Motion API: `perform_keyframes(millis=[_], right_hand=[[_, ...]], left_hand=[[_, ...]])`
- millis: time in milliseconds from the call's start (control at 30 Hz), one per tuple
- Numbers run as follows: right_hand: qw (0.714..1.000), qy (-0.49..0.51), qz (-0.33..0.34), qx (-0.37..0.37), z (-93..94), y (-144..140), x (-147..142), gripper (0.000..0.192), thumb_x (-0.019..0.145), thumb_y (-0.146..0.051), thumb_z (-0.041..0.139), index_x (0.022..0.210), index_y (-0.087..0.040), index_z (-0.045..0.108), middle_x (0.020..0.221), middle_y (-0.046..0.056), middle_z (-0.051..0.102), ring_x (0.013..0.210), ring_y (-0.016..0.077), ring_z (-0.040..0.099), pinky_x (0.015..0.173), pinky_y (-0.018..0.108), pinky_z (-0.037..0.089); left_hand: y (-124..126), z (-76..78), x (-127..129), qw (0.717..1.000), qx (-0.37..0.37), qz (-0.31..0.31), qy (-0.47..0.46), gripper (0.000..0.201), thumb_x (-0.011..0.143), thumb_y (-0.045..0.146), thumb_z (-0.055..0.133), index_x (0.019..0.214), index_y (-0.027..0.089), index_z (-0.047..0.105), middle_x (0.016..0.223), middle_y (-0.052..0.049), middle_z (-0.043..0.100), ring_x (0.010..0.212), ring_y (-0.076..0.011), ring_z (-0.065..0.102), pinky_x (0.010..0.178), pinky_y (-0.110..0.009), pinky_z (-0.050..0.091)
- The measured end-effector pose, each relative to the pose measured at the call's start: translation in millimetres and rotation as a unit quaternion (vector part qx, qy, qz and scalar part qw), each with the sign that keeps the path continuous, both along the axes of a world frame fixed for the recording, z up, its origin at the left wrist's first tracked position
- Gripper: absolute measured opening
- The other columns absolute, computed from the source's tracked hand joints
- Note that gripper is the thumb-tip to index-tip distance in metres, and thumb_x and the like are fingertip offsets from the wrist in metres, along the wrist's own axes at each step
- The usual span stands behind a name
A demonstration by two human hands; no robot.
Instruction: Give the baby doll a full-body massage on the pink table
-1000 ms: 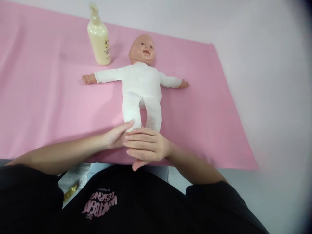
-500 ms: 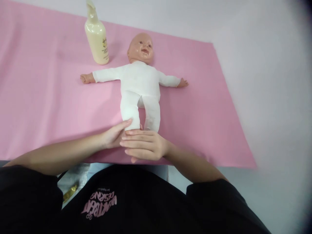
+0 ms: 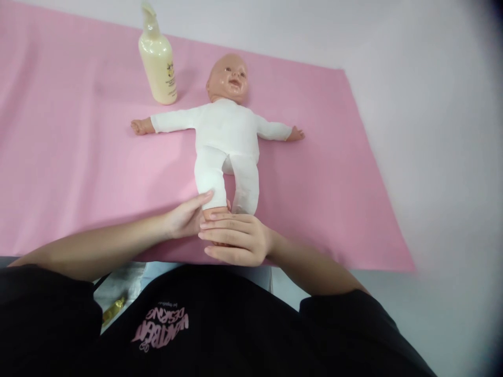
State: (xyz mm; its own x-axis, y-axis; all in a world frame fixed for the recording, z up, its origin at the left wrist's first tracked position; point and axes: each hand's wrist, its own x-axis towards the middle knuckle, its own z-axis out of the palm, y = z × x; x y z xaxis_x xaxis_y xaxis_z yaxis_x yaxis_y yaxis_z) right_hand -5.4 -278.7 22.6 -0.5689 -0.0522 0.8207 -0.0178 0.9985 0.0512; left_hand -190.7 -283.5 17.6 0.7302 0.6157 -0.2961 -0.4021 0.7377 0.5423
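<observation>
A baby doll (image 3: 226,133) in a white suit lies face up on a pink cloth (image 3: 78,157), arms spread, head away from me. My left hand (image 3: 185,217) cups the doll's foot nearest my left side from the outside. My right hand (image 3: 236,238) lies across both of the doll's feet, fingers pointing left and curled over them. The feet are mostly hidden under my hands.
A cream pump bottle (image 3: 156,60) stands upright on the cloth just left of the doll's head. The cloth covers a pale table (image 3: 432,104). Below the table's near edge, a small gold object (image 3: 113,310) lies by my black shirt.
My right hand has slid slightly toward the doll and its thumb has tucked under, out of sight. The doll, bottle and left hand stay in place.
</observation>
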Motion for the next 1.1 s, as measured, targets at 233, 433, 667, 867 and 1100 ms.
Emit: perform_keyframes(millis=[233, 433, 667, 867, 1100], right_hand=[[0.997, -0.076, -0.025, -0.017, -2.8, 5.7, -0.6, 0.033, 0.1, -0.044, 0.06, 0.119, -0.018, 0.066, 0.125, 0.008, 0.075, 0.129, 0.0175, 0.065, 0.117, 0.04, 0.053], [0.999, -0.029, 0.006, -0.011, -6.3, 4.8, 0.6, 0.031, 0.104, -0.039, 0.051, 0.111, -0.012, 0.065, 0.116, 0.011, 0.076, 0.13, 0.0212, 0.065, 0.112, 0.039, 0.057], [0.999, -0.029, 0.006, 0.021, -2.6, 7.4, 0.2, 0.026, 0.1, -0.038, 0.06, 0.105, -0.015, 0.071, 0.109, 0.007, 0.078, 0.117, 0.0187, 0.072, 0.111, 0.036, 0.058], [0.998, -0.058, 0.002, 0.019, -2.8, 5.3, -0.2, 0.027, 0.101, -0.038, 0.058, 0.111, -0.016, 0.07, 0.113, 0.005, 0.078, 0.118, 0.0173, 0.071, 0.116, 0.038, 0.054], [0.999, -0.034, 0.008, 0.009, -1.2, 6.5, -2.4, 0.026, 0.102, -0.037, 0.058, 0.109, -0.015, 0.07, 0.108, 0.005, 0.08, 0.112, 0.0173, 0.074, 0.111, 0.037, 0.059]], left_hand=[[1.3, -2.5, 0.3, 0.999, 0.02, 0.004, 0.03, 0.052, 0.09, 0.062, 0.063, 0.097, 0.011, 0.073, 0.095, -0.013, 0.077, 0.105, -0.0259, 0.071, 0.102, -0.037, 0.051], [-2.3, -13.8, -3.9, 0.998, 0.037, -0.053, -0.002, 0.055, 0.09, 0.062, 0.065, 0.11, 0.011, 0.071, 0.115, -0.015, 0.075, 0.122, -0.027, 0.065, 0.112, -0.039, 0.045], [-2.7, -19.0, -4.8, 0.998, 0.036, -0.047, 0.007, 0.051, 0.089, 0.059, 0.069, 0.114, 0.015, 0.07, 0.122, -0.012, 0.073, 0.126, -0.0243, 0.063, 0.111, -0.035, 0.047], [-1.6, -13.2, -4.2, 0.999, -0.002, -0.032, 0.019, 0.056, 0.084, 0.062, 0.072, 0.114, 0.015, 0.069, 0.113, -0.011, 0.075, 0.113, -0.0227, 0.069, 0.092, -0.028, 0.056], [-0.2, -8.9, -3.3, 0.998, -0.059, 0.004, -0.009, 0.057, 0.087, 0.065, 0.067, 0.114, 0.014, 0.067, 0.098, -0.009, 0.075, 0.093, -0.0195, 0.072, 0.081, -0.027, 0.058]])
